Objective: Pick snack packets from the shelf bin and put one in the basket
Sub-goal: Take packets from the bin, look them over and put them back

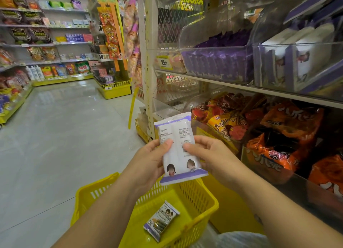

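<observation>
Both hands hold a white snack packet (177, 136) with purple ends upright, its back side with small print facing me. My left hand (150, 162) grips its left edge with the thumb on top; my right hand (207, 154) grips its right edge the same way. The packet hangs above the yellow plastic basket (202, 194), which stands on the floor below my arms. A second, smaller packet (161, 220) lies flat on the basket's bottom. On the upper right shelf, a clear bin (300, 65) holds more white and purple packets like the held one.
A clear bin of purple packets (219, 62) stands left of the white-packet bin. The lower shelf carries orange and red snack bags (278, 136). A cream shelf post (148, 80) rises left of the bins. The tiled aisle floor (65, 136) stretches left toward more shelves.
</observation>
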{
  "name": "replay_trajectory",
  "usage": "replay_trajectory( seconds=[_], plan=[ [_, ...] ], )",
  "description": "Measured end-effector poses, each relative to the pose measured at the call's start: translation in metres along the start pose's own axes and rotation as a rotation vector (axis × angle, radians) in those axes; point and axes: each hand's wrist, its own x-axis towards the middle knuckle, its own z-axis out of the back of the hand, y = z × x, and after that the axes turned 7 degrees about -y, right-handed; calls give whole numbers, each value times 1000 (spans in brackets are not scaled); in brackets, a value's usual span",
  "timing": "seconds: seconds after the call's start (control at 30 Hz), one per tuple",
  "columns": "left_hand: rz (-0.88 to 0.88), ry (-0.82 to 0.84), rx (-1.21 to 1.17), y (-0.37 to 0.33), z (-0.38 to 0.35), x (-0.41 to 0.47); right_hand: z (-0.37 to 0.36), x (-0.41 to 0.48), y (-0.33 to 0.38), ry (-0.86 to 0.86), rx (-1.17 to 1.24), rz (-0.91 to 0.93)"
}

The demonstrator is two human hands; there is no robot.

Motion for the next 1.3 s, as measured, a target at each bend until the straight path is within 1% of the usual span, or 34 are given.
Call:
replay_trajectory(
  seconds=[0.03,0.1,0.17,0.23,0.27,0.33,0.4,0.47,0.53,0.63,0.7,0.83,1.0,1.13,1.2,1.3],
  plan=[
    [6,-11,0,1,0,0,1,-1,0,33,-7,-32],
    [-6,-21,47,2,-2,0,1,-1,0,42,-17,-58],
    [-82,-13,183,3,-3,0,-1,0,-2,6,10,-60],
    [-130,81,323,4,-3,-1,-2,1,-4,-48,38,-65],
    [-125,129,366,3,-3,-2,-2,2,-5,-67,48,-73],
    [-110,185,397,-1,-3,-6,-1,3,-6,-78,57,-85],
    [-132,205,397,-4,-3,-8,-1,2,-6,-91,31,-68],
    [-202,164,423,-3,-3,-7,-1,2,-6,-117,-51,4],
    [-256,85,443,0,-2,-4,-4,0,-5,-114,-153,90],
    [-282,-47,436,1,-1,0,-8,-3,-4,-55,-201,160],
    [-293,-75,472,0,0,0,-9,-5,-3,-34,-227,191],
    [-304,-48,557,0,-1,-5,-11,-10,-1,-13,-329,242],
    [-160,24,406,-13,1,-8,-14,-13,3,-6,-370,264],
    [-154,70,455,-16,3,-10,-15,-15,5,10,-346,270],
    [-166,63,484,-15,3,-10,-16,-15,6,19,-345,263],
    [-187,7,529,-14,2,-11,-17,-16,6,61,-345,252]
  ],
)
